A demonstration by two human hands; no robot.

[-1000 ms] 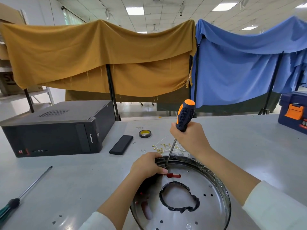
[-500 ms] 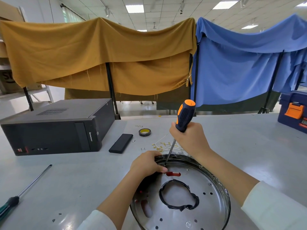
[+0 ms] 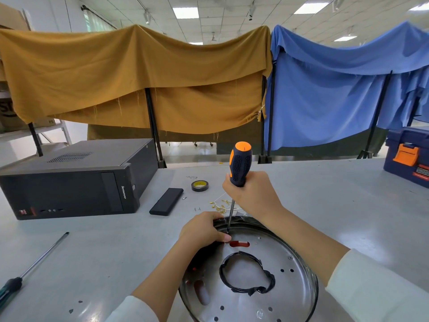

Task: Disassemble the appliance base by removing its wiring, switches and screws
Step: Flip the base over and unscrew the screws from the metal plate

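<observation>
"lenovo" is showing in pale letters on the front of the black computer tower [image 3: 76, 180], which is lying on its side at the bench's [image 3: 325, 194] left. The right hand [image 3: 251, 196] is clenching the black-and-orange screwdriver [image 3: 239, 168], holding it upright with its tip sitting at the far inner edge of the round metal appliance base [image 3: 278, 296]. The left hand [image 3: 203, 230] is gripping that base's far rim beside the tip, its thumb lying inside. A black taped ring [image 3: 247, 274] is lying in the base. A tape roll [image 3: 199, 185], a black slab [image 3: 166, 201] and small brass terminals [image 3: 219, 206] are sitting beyond; a second screwdriver [image 3: 30, 269] is lying left.
</observation>
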